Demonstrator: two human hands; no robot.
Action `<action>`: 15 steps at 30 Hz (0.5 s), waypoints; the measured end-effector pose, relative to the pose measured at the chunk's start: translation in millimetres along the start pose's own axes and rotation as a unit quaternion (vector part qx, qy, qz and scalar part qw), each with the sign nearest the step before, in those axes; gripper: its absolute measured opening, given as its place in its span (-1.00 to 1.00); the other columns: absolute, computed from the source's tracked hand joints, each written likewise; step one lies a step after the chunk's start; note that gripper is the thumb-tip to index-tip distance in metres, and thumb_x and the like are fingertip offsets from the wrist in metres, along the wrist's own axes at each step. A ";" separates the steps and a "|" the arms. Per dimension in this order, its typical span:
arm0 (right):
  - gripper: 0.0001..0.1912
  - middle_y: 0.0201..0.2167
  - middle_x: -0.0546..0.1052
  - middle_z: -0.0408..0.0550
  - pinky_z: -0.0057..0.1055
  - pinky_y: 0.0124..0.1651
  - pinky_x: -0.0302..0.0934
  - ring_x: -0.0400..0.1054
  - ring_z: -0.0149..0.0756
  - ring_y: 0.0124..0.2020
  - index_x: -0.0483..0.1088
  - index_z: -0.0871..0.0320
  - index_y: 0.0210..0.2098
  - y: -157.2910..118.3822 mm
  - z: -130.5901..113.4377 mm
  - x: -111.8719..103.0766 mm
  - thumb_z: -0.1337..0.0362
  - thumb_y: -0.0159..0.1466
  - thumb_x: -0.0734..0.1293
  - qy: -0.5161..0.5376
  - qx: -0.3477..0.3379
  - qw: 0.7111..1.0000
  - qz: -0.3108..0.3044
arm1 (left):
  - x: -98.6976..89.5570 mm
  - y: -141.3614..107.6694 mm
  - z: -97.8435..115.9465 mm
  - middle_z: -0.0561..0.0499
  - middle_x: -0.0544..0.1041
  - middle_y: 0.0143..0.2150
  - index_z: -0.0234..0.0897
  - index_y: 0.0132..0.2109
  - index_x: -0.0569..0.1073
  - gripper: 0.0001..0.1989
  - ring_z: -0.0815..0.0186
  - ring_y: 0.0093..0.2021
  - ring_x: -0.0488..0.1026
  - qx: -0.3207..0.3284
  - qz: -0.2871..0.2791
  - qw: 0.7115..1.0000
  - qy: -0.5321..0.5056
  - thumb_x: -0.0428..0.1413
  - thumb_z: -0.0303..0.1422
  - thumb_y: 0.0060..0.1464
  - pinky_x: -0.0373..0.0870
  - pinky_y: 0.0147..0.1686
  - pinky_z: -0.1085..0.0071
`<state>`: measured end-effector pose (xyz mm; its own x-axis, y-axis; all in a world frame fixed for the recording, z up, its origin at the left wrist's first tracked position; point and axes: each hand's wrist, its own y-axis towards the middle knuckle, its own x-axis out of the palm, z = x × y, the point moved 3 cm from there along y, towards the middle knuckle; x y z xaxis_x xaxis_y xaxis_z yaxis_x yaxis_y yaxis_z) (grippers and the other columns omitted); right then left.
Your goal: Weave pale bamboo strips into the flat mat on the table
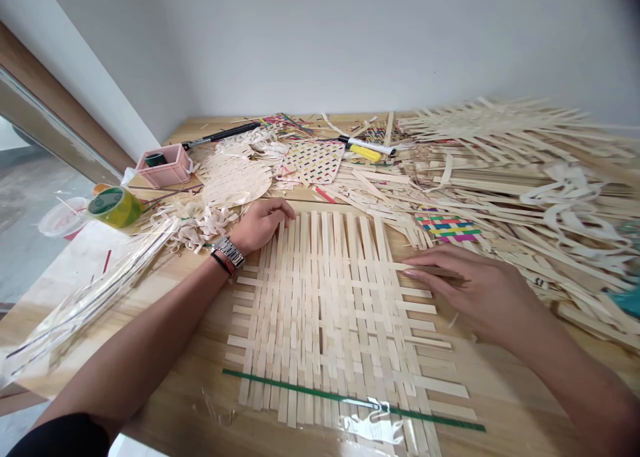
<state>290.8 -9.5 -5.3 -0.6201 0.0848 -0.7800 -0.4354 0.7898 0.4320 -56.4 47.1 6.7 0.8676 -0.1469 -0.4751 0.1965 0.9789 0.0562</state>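
Note:
A mat of pale woven strips (320, 310) lies flat on the wooden table, its crosswise strip ends sticking out on both sides. Across its near end runs a thin green strip (300, 387), with shiny clear film around it. My left hand (265, 223), with a metal watch at the wrist, rests at the mat's far left corner, fingers bent over the upright strip ends; whether it grips one is hidden. At the upper right edge, my right hand (465, 277) pinches the end of a pale crosswise strip (395, 266) between thumb and fingers.
Loose pale strips (475, 177) heap up at the right and back. Beyond the mat lie a patterned woven piece (313, 162), a yellow cutter (365, 153) and a marker (373, 145). A pink basket (165, 165) and a green-yellow tape roll (115, 207) stand at the left.

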 end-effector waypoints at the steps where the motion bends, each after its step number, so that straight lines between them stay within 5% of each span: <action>1: -0.73 -0.23 0.69 -0.10 -0.30 -0.16 0.41 0.58 -0.27 -0.25 0.62 0.04 -0.22 0.1 -2.3 1.0 0.06 0.46 0.35 0.000 -0.001 1.000 0.004 | 0.0 0.0 0.3 0.05 0.55 -0.40 -0.27 -0.26 0.57 -0.77 0.39 -0.51 0.34 0.003 0.001 1.000 0.002 0.00 -0.39 0.13 0.26 -0.50 0.43; 15: -0.68 -0.23 0.68 -0.04 -0.27 -0.19 0.44 0.58 -0.23 -0.24 0.64 0.07 -0.22 0.5 -3.1 1.0 0.03 0.47 0.33 -0.006 0.006 1.000 0.016 | 0.0 -0.3 1.2 0.05 0.55 -0.39 -0.26 -0.28 0.56 -0.77 0.39 -0.51 0.34 -0.007 0.001 1.000 -0.006 0.00 -0.39 0.13 0.29 -0.47 0.42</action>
<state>288.0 -10.8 -4.5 -0.6265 0.1175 -0.7705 -0.4064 0.7943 0.4516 -56.0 46.6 7.7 0.8730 -0.1465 -0.4653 0.1885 0.9811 0.0447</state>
